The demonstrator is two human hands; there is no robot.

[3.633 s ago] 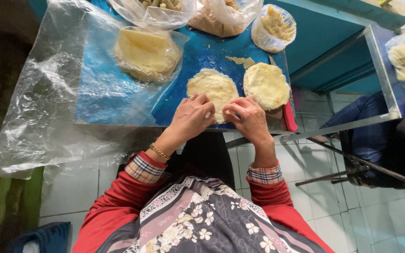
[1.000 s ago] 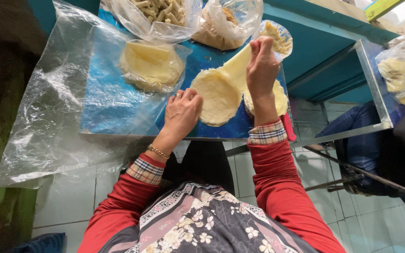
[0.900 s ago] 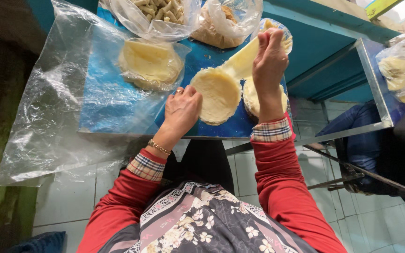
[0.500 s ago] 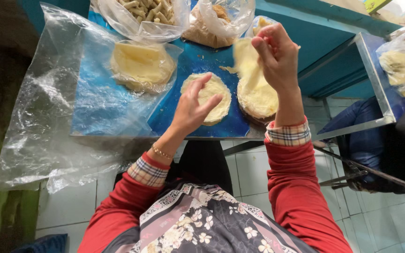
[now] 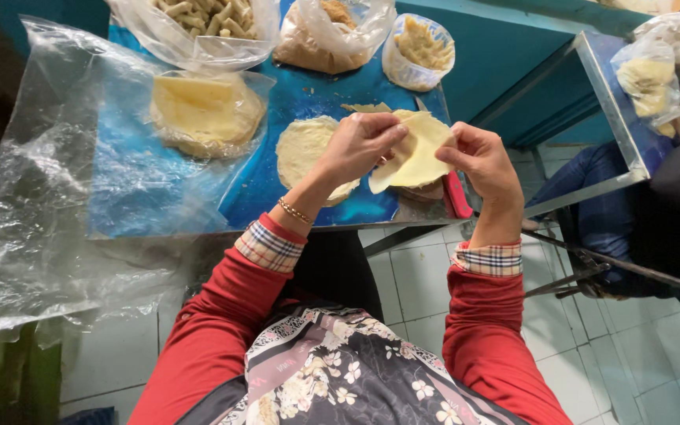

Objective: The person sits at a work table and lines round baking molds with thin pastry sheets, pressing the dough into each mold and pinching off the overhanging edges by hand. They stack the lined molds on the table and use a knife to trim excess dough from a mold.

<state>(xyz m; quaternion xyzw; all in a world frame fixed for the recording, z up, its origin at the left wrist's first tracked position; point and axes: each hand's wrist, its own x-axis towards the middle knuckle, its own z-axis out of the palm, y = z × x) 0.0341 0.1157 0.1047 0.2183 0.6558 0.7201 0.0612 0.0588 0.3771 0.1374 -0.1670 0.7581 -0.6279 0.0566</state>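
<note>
Hands: left hand [image 5: 360, 145] and right hand [image 5: 478, 161] each pinch one wrapper [image 5: 419, 153]
Counter [image 5: 308, 94]: one flat wrapper [image 5: 302, 147]; three bags [image 5: 202, 27]; one wrapped stack [image 5: 206, 110]

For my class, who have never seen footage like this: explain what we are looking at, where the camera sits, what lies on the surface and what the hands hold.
There is no machine here. A camera worn on a person's head looks down at their own two bare hands, red sleeves below. The left hand and right hand hold one thin, pale round wrapper between them, lifted above a blue table. On the table lie another flat round wrapper sheet, a bagged stack of wrappers, and three open plastic bags of food along the far edge. A loose clear plastic sheet hangs over the left side.
</note>
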